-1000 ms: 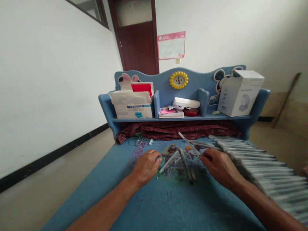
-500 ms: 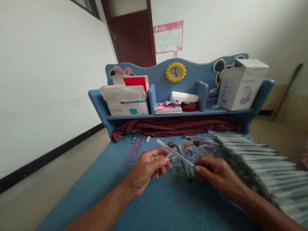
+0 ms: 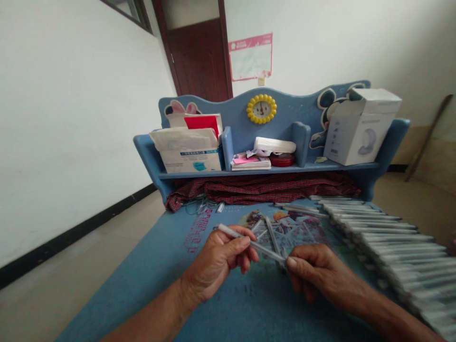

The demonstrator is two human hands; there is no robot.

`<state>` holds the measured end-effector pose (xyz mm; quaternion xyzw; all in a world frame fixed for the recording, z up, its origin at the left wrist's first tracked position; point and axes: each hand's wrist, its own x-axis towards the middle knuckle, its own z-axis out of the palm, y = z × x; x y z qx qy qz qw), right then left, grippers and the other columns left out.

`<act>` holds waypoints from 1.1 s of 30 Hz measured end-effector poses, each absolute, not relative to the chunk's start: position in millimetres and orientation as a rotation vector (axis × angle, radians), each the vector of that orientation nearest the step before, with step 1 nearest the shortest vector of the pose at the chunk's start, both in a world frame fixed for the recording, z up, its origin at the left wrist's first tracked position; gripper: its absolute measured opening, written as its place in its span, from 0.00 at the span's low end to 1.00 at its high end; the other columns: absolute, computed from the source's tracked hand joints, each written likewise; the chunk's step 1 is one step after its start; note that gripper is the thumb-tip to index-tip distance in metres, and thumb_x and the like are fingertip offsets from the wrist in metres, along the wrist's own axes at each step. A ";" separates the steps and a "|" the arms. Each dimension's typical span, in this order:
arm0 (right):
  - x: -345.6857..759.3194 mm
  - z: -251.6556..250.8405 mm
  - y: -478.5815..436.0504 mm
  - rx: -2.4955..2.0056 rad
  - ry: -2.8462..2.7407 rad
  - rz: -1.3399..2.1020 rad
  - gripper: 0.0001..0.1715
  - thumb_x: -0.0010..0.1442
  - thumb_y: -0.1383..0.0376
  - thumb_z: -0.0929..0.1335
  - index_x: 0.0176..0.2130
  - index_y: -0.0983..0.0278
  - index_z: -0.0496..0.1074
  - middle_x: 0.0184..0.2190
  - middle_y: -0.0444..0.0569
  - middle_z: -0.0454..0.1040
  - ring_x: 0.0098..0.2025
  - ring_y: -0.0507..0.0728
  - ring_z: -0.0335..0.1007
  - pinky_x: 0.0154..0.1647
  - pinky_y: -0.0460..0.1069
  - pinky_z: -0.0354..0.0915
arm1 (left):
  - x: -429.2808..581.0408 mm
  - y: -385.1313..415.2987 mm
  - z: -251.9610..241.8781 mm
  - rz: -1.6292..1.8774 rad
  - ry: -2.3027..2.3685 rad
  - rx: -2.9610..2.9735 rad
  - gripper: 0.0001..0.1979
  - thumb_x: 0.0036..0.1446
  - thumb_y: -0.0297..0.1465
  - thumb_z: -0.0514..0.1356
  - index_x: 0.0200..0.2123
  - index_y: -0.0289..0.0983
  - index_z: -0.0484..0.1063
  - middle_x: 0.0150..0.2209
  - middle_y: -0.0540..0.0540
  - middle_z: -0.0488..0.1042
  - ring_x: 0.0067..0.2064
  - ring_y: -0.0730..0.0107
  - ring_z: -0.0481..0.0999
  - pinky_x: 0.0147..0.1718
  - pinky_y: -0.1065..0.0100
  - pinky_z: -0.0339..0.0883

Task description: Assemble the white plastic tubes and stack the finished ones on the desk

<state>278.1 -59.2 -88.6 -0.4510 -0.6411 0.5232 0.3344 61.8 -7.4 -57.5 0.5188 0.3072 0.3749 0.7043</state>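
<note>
A slim, translucent pen barrel (image 3: 266, 251) slants above the blue desk between my hands, its left end higher. My left hand (image 3: 215, 261) pinches it between thumb and fingers near that upper end. At its lower right end, my right hand (image 3: 322, 273) has thumb and forefinger closed on the tip. Whether a refill or another small part sits in those right fingers is hidden. Just behind the barrel, a few loose clear pen pieces (image 3: 272, 235) lie crossed on a printed picture on the desk.
Along the right side runs a long row of pens (image 3: 388, 237) laid side by side. Some pens (image 3: 302, 209) lie at the back. A checked cloth (image 3: 256, 187) is bunched under the blue shelf (image 3: 299, 167), which holds a mask box (image 3: 192, 159) and a white carton (image 3: 356, 133).
My left hand now grips the barrel, which earlier passed above its fingers. The barrel has dropped lower and shifted left at its upper end. My right hand has moved slightly down.
</note>
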 end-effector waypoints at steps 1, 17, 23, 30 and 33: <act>277.8 -89.0 -59.9 -1.164 -1.658 1.385 0.27 0.58 0.47 0.61 0.22 0.65 0.65 0.16 0.41 0.63 0.16 0.46 0.59 0.17 0.41 0.52 | 61.9 -7.7 -57.0 0.839 0.681 1.149 0.10 0.49 0.32 0.63 0.33 0.32 0.70 0.23 0.45 0.76 0.19 0.76 0.71 0.19 0.76 0.61; 262.3 -79.1 -71.0 -1.211 -1.771 0.740 0.16 0.57 0.57 0.65 0.23 0.63 0.70 0.16 0.42 0.65 0.20 0.50 0.61 0.22 0.45 0.57 | 59.6 -17.8 -30.5 0.947 0.678 1.265 0.08 0.52 0.31 0.61 0.30 0.31 0.69 0.22 0.45 0.76 0.18 0.74 0.72 0.18 0.75 0.64; 263.3 -84.2 -69.6 -1.277 -1.721 0.737 0.17 0.56 0.55 0.65 0.24 0.63 0.70 0.17 0.42 0.64 0.21 0.50 0.61 0.23 0.45 0.57 | 60.7 -15.3 -37.4 0.947 0.681 1.248 0.08 0.53 0.31 0.61 0.32 0.31 0.69 0.23 0.44 0.77 0.18 0.75 0.71 0.19 0.75 0.64; 266.3 -83.9 -70.1 -1.214 -1.631 1.151 0.27 0.61 0.49 0.59 0.23 0.65 0.69 0.16 0.44 0.66 0.19 0.50 0.63 0.22 0.45 0.57 | 58.0 -15.4 -38.8 0.978 0.669 1.225 0.08 0.52 0.31 0.62 0.32 0.31 0.69 0.23 0.44 0.77 0.19 0.75 0.72 0.20 0.74 0.64; 263.6 -80.0 -70.1 -1.207 -1.557 1.209 0.29 0.60 0.47 0.59 0.23 0.65 0.68 0.17 0.45 0.68 0.18 0.50 0.64 0.22 0.45 0.58 | 58.8 -16.0 -39.4 0.972 0.658 1.221 0.07 0.52 0.30 0.61 0.32 0.31 0.70 0.23 0.44 0.77 0.19 0.74 0.72 0.20 0.74 0.64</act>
